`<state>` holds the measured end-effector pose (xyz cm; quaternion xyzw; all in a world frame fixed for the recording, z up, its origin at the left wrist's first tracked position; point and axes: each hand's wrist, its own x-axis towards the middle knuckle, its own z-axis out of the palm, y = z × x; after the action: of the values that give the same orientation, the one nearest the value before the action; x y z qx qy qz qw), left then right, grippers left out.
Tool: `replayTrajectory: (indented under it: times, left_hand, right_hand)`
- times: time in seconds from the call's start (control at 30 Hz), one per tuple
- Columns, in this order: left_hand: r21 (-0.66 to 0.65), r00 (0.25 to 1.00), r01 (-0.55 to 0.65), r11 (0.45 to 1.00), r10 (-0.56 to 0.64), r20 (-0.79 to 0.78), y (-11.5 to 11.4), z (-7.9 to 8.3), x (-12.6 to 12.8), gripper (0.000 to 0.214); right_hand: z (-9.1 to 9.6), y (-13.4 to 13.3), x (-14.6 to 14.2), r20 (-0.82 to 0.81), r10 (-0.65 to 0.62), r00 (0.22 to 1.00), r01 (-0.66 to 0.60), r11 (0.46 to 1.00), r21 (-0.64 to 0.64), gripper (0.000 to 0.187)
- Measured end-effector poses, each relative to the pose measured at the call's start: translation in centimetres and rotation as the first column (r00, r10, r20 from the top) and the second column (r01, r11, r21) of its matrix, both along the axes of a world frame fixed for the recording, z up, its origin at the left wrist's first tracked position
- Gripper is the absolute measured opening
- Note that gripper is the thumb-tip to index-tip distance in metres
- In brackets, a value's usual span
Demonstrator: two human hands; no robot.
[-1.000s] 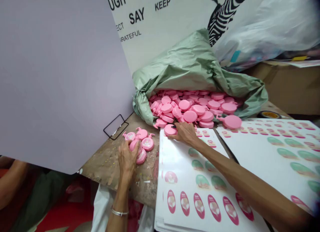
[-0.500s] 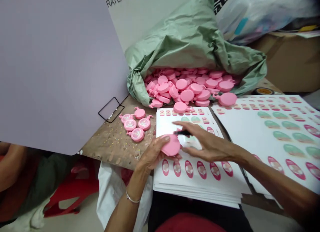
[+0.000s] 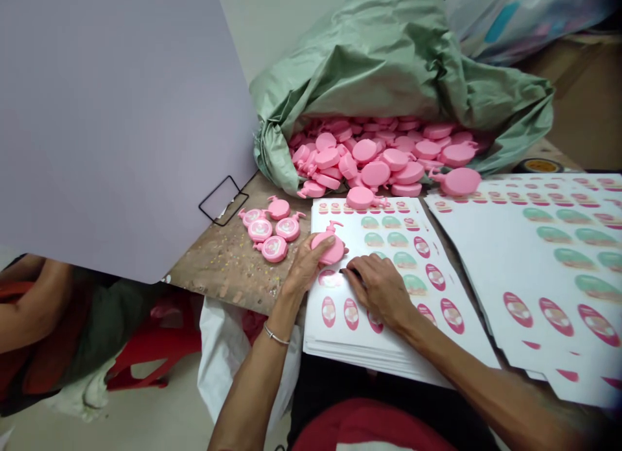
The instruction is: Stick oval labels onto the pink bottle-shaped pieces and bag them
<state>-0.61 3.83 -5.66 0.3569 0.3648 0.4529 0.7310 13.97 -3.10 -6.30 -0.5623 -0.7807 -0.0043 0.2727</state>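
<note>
My left hand [image 3: 305,269] grips a pink round plastic piece [image 3: 328,248] with a small spout, held over the near sticker sheet [image 3: 389,321]. My right hand [image 3: 381,290] rests on that sheet with fingers curled and a small dark tool [image 3: 348,270] at its fingertips, right beside a round pink sticker [image 3: 330,279]. Several pink pieces with stickers on them [image 3: 268,231] lie on the worn wooden table [image 3: 218,269] to the left. A green sack [image 3: 389,69] at the back spills a heap of plain pink pieces [image 3: 379,156].
More sticker sheets [image 3: 549,263] with green and red oval stickers cover the right side. A large pale lilac board [image 3: 111,114] stands at the left. Another person's arm [image 3: 29,308] shows at the lower left, near a red stool [image 3: 155,347]. A tape roll [image 3: 537,165] lies behind the sheets.
My left hand carried the pink piece up and farther onto the sheet. My right hand dropped onto the sheet with its fingertips by the round sticker. The view shifted slightly.
</note>
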Motion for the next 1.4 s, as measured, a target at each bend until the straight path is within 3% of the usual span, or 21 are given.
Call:
replayTrajectory:
  times: [0.27,0.37,0.47,0.6,0.7,0.77,0.87,1.0,1.4]
  left_hand:
    - [-0.007,1.000,0.000,1.000,0.000,-0.010,-0.1,0.4,0.0,0.037]
    - [-0.007,1.000,0.001,1.000,-0.001,-0.005,-0.1,0.6,0.1,0.037]
    - [-0.051,1.000,-0.001,0.999,0.001,0.013,0.1,0.7,0.0,0.041]
    - [-0.071,0.999,0.005,0.997,-0.001,0.046,0.3,0.5,-0.3,0.043]
    - [-0.018,0.999,-0.018,1.000,0.019,0.042,-0.1,0.7,-0.5,0.042]
    - [0.015,0.998,-0.060,0.998,0.060,0.031,-0.6,1.4,-0.5,0.042]
    - [-0.013,0.996,-0.082,0.997,0.083,0.045,-1.7,2.7,-0.2,0.044]
    - [-0.099,0.996,-0.012,0.995,0.021,0.087,-2.8,4.0,0.3,0.058]
    - [-0.124,0.997,-0.011,0.992,0.021,0.077,-3.2,4.4,0.8,0.060]
  right_hand:
    - [-0.6,0.4,0.3,-0.036,0.026,0.999,-0.029,0.995,-0.099,0.018]
    - [-0.6,0.6,0.0,-0.014,-0.015,1.000,0.014,0.997,-0.077,0.020]
    - [-0.1,0.2,-0.4,-0.042,0.021,0.999,-0.020,0.999,0.026,0.021]
    - [1.8,-0.6,-0.3,-0.257,0.112,0.960,-0.070,0.984,0.166,0.018]
    - [4.1,-0.4,0.7,-0.491,0.041,0.870,0.001,0.996,0.086,0.010]
    - [5.6,0.2,1.7,-0.546,0.010,0.838,0.015,0.999,0.041,0.010]
    - [7.1,1.1,2.6,-0.501,0.047,0.864,-0.026,0.999,0.047,0.011]
    - [7.5,1.5,2.6,-0.427,0.092,0.900,-0.064,0.995,0.081,0.013]
    - [6.9,1.6,2.4,-0.326,0.124,0.937,-0.070,0.982,0.174,0.015]
